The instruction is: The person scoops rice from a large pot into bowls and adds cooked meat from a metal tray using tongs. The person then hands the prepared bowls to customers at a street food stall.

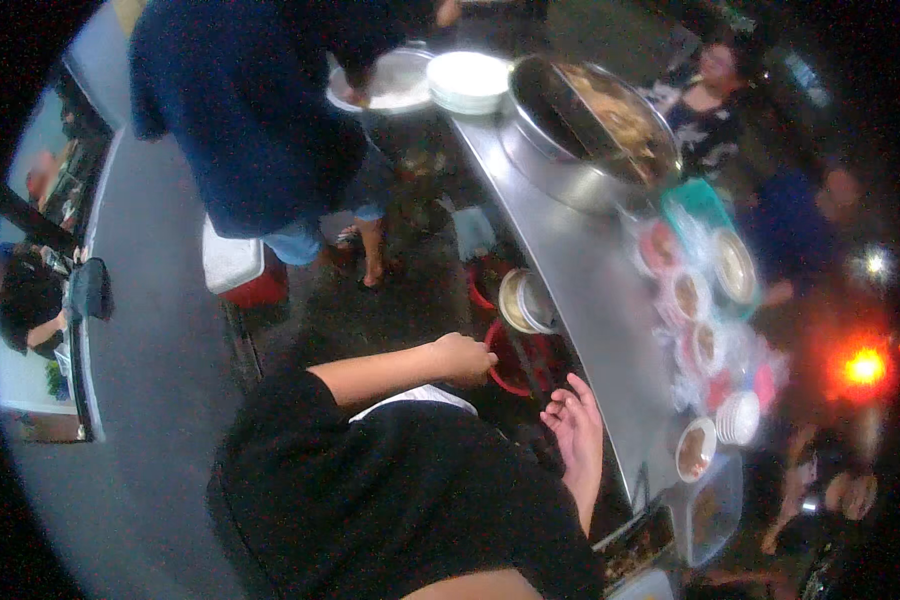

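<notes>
My left hand [465, 358] is curled into a fist in front of my body, near the rim of a red bucket [504, 379]. Whether it grips anything small is hidden. Beside the near edge of a stainless steel table [570, 285], my right hand [579, 424] is raised with its fingers apart and nothing visible in it. White cloth [420, 397] shows at my waist below the left forearm. Under the table edge, round pale containers [521, 300] sit by the bucket.
A divided steel pot [592, 120] of food and stacked white plates [469, 79] stand at the table's far end. Bagged bowls [686, 296], stacked white bowls [739, 418] and a food bowl [696, 450] line its outer side. A co-worker [270, 112] stands near a red-and-white cooler [240, 266].
</notes>
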Demonstrator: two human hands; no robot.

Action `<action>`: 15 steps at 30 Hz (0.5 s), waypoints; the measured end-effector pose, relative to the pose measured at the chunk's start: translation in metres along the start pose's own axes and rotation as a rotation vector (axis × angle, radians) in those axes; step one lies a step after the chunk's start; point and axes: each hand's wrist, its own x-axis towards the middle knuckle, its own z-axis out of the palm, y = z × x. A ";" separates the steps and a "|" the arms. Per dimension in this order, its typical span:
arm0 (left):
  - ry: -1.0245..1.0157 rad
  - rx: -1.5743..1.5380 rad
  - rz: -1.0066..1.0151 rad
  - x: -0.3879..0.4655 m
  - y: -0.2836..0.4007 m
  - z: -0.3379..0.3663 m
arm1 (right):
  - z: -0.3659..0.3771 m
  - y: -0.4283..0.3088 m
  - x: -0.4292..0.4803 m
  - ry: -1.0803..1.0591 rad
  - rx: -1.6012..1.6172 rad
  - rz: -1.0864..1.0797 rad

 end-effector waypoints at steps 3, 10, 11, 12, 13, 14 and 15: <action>0.024 -0.031 -0.135 -0.030 -0.065 -0.014 | 0.058 0.005 0.056 -0.126 -0.009 0.081; 0.214 -0.138 -0.397 -0.096 -0.178 -0.006 | 0.163 0.008 0.149 -0.311 -0.120 0.256; 0.217 -0.176 -0.415 -0.103 -0.186 -0.005 | 0.174 0.006 0.160 -0.280 -0.133 0.259; 0.200 -0.201 -0.438 -0.109 -0.191 -0.004 | 0.181 0.005 0.167 -0.321 -0.129 0.228; 0.177 -0.227 -0.456 -0.114 -0.196 -0.005 | 0.190 0.003 0.175 -0.317 -0.134 0.213; 0.189 -0.231 -0.459 -0.117 -0.198 -0.005 | 0.197 0.003 0.182 -0.314 -0.148 0.218; 0.201 -0.237 -0.464 -0.119 -0.200 -0.006 | 0.203 0.002 0.188 -0.317 -0.157 0.221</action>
